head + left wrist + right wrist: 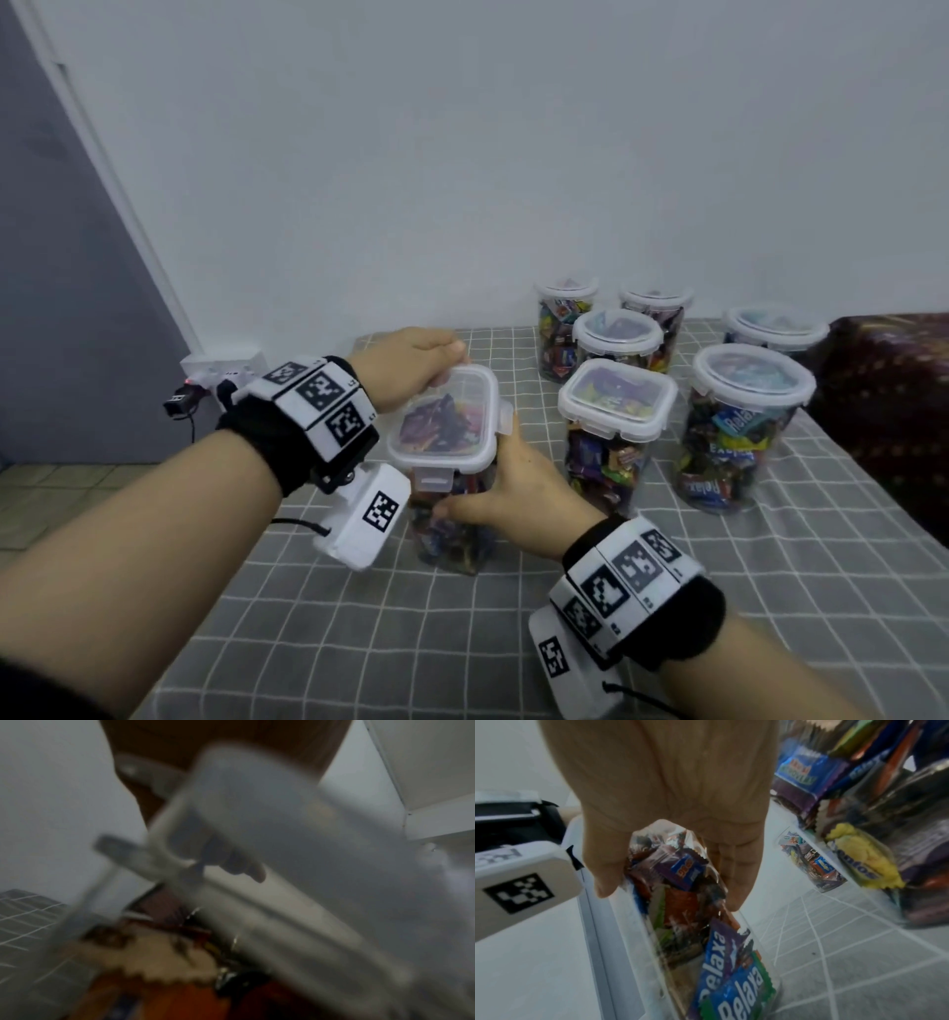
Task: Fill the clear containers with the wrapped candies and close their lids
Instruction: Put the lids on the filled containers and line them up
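A tall clear rectangular container (pixel 454 529) full of wrapped candies stands on the grey checked tablecloth (pixel 411 642). Its white-rimmed lid (pixel 447 416) lies on top, and the front latch flap (pixel 434 475) sticks out unlatched. My left hand (pixel 436 367) curls over the lid's far left corner, thumb on the rim. My right hand (pixel 482 496) grips the container's right side below the lid. The right wrist view shows my right hand (pixel 670 801) wrapped round the clear wall (pixel 680 902), with candies behind it. In the blurred left wrist view, the lid (pixel 282 841) fills the frame and my fingertips (pixel 241 868) show behind it.
Several lidded containers packed with candies stand at the back right, the nearest a square one (pixel 616 406) and a round one (pixel 750 395). A dark patterned fabric surface (pixel 893 411) borders the table on the right. A wall socket with a plug (pixel 215 375) sits at the left.
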Motion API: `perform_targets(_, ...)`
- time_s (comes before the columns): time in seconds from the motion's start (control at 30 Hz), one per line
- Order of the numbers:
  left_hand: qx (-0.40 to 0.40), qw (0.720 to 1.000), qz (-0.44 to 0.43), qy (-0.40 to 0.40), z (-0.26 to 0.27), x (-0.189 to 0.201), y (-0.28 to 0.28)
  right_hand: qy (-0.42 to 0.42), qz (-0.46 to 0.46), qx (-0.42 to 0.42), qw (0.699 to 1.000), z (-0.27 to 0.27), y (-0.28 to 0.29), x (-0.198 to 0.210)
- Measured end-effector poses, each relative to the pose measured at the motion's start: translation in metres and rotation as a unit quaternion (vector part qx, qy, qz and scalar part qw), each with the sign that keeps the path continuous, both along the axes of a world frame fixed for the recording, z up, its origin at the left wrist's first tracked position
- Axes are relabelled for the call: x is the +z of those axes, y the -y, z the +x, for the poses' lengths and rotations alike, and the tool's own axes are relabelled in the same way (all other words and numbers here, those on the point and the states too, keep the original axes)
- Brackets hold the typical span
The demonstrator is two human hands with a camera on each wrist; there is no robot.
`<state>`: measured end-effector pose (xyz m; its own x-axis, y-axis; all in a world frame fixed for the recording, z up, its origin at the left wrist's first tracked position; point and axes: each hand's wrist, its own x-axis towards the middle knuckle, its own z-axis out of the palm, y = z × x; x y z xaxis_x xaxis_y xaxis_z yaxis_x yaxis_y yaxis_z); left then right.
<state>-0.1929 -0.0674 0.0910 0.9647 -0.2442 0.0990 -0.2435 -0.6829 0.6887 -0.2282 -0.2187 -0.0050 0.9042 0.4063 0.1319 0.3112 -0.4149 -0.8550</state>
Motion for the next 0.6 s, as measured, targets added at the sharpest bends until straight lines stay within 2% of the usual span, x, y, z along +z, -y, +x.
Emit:
perform_targets(0.13, -0.017, 1.000, 0.021, -0.004, 0.004, -0.008, 0.007, -0.014, 0.002, 0.014, 1.000, -0.002, 0.008, 0.000)
perform_targets(0.47, 0.023, 0.989, 0.135, 0.055, 0.006, -0.017, 0.013, -0.018, 0.008, 0.021, 1.000, -0.003, 0.012, 0.002)
perform_targets(0.6, 0.024, 0.988, 0.148, 0.038, 0.011, -0.020, 0.015, -0.013, 0.011, 0.025, 1.000, -0.003, 0.012, 0.001)
